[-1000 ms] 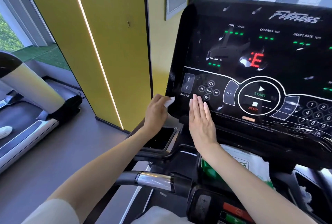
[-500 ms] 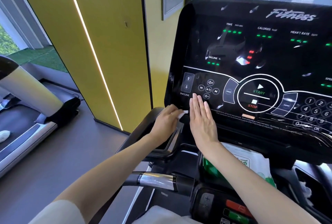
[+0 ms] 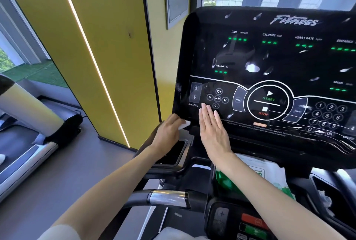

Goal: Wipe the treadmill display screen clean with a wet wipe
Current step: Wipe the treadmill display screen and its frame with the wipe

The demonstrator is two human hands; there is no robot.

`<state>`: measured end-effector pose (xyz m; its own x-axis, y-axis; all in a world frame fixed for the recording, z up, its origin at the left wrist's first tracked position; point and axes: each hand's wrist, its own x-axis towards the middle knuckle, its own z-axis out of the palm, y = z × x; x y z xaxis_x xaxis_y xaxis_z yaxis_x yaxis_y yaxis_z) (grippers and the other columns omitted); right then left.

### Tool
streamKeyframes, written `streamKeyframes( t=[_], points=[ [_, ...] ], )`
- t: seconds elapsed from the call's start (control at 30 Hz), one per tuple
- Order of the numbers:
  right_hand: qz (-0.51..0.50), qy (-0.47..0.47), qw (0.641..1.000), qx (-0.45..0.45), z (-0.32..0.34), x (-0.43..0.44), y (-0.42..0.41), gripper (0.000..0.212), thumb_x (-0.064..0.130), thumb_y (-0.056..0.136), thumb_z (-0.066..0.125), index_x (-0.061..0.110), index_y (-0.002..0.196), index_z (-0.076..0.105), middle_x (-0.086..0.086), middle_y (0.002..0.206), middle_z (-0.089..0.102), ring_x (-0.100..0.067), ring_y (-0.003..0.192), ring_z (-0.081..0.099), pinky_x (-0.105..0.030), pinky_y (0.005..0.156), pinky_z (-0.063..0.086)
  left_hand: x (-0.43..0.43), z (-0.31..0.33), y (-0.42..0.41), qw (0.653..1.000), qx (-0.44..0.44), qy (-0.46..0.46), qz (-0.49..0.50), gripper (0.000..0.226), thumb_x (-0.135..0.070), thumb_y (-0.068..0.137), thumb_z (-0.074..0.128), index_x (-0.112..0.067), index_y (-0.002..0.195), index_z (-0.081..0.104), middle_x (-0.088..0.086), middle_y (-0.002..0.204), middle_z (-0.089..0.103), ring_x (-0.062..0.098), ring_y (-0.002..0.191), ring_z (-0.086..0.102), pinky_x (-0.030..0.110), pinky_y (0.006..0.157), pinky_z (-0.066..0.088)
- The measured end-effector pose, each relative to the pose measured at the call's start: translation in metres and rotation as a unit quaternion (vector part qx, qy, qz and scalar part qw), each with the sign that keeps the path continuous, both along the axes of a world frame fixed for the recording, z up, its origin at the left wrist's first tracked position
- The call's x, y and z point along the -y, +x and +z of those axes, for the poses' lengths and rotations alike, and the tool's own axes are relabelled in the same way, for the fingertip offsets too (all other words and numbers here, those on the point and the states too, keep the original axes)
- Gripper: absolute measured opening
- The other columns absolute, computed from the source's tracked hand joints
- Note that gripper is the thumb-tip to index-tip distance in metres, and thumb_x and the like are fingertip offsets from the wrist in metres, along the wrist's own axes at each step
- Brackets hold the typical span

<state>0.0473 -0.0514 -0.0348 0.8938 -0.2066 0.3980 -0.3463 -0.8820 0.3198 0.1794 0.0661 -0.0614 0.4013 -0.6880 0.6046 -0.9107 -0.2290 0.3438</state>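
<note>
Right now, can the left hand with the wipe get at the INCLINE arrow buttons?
Probably yes. The left hand holds the wet wipe just below the INCLINE arrow buttons; nothing lies between, and the right hand lies flat to their right.

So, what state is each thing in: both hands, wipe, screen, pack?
left hand: grips the wipe at the screen's lower left corner.
right hand: flat, fingers straight, against the screen.
wipe: bunched in the left hand.
screen: lit, green readouts on, streaks lower right.
pack: lies below the screen; open or closed unclear.
</note>
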Motion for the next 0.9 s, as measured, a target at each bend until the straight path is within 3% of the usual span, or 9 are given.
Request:
streamKeyframes(
  t=[0.07,0.17,0.23,0.3,0.37,0.43,0.53,0.8,0.9],
  points=[
    [0.019,0.004,1.0,0.02,0.001,0.001,-0.002,0.066,-0.007,0.077,0.001,-0.009,0.144,0.002,-0.023,0.154,0.0,-0.032,0.143,0.002,-0.042,0.117,0.004,0.008,0.016,0.009,0.998,-0.026,-0.043,0.033,0.028,0.017,0.076,0.051,0.001,0.096,0.062,0.013,0.087,0.056,0.026,0.074,0.053,0.041,0.055,0.049],
    [0.036,-0.003,0.999,0.03,0.003,0.005,-0.002,0.06,-0.005,0.084,0.017,-0.009,0.143,0.012,-0.024,0.153,0.005,-0.033,0.143,0.005,-0.044,0.117,0.001,0.022,0.046,0.023,0.996,-0.019,-0.071,0.056,0.022,0.014,0.08,0.052,0.002,0.095,0.062,0.015,0.085,0.055,0.029,0.07,0.053,0.038,0.054,0.046],
    [0.055,0.0,0.997,0.057,0.011,0.007,-0.002,0.056,-0.005,0.085,0.013,-0.01,0.138,0.03,-0.025,0.152,0.013,-0.034,0.142,0.011,-0.045,0.115,0.004,0.033,0.063,0.027,0.993,-0.025,-0.091,0.07,0.02,0.013,0.081,0.052,0.002,0.095,0.062,0.015,0.086,0.055,0.03,0.072,0.054,0.036,0.056,0.045],
    [0.08,-0.003,0.993,0.088,0.026,0.013,-0.001,0.059,-0.006,0.086,0.005,-0.009,0.126,0.048,-0.026,0.149,0.021,-0.035,0.141,0.016,-0.046,0.114,0.012,0.046,0.08,0.024,0.982,-0.08,-0.132,0.107,0.018,0.009,0.084,0.05,0.0,0.096,0.062,0.014,0.091,0.055,0.028,0.077,0.053,0.037,0.064,0.045],
    [0.087,-0.004,0.99,0.11,0.049,0.024,0.002,0.058,-0.006,0.086,0.007,-0.006,0.122,0.053,-0.026,0.149,0.023,-0.034,0.141,0.016,-0.046,0.114,0.016,0.061,0.101,0.022,0.963,-0.147,-0.163,0.159,0.017,0.005,0.088,0.047,-0.001,0.098,0.059,0.013,0.097,0.054,0.025,0.079,0.05,0.035,0.068,0.042],
    [0.062,0.022,0.987,0.146,0.076,0.039,0.007,0.051,-0.008,0.079,0.029,-0.005,0.124,0.052,-0.026,0.15,0.021,-0.033,0.142,0.014,-0.046,0.115,0.015,0.076,0.124,0.024,0.95,-0.174,-0.181,0.185,0.018,0.004,0.089,0.044,-0.001,0.1,0.058,0.014,0.102,0.053,0.024,0.082,0.049,0.03,0.068,0.038],
    [0.007,0.071,0.979,0.193,0.116,0.062,0.013,0.066,-0.013,0.068,0.049,-0.005,0.133,0.043,-0.025,0.151,0.017,-0.032,0.143,0.01,-0.045,0.117,0.009,0.097,0.168,0.032,0.942,-0.171,-0.203,0.207,0.019,0.002,0.09,0.043,-0.002,0.101,0.058,0.013,0.105,0.055,0.025,0.082,0.051,0.028,0.067,0.034],
    [-0.033,0.064,0.979,0.192,0.177,0.103,0.017,0.075,-0.013,0.068,0.053,-0.006,0.14,0.031,-0.024,0.151,0.021,-0.034,0.141,0.018,-0.043,0.116,0.01,0.149,0.246,0.044,0.919,-0.143,-0.277,0.241,0.019,-0.005,0.093,0.046,-0.003,0.099,0.064,0.012,0.104,0.057,0.026,0.087,0.058,0.028,0.068,0.045],
    [-0.032,0.04,0.989,0.142,0.177,0.108,0.017,0.081,-0.007,0.071,0.057,-0.006,0.143,0.02,-0.024,0.153,0.013,-0.034,0.142,0.012,-0.043,0.117,0.009,0.163,0.236,0.02,0.959,-0.002,-0.231,0.163,0.022,0.005,0.086,0.051,-0.003,0.102,0.065,0.012,0.091,0.055,0.026,0.085,0.054,0.028,0.059,0.046]
  ],
)
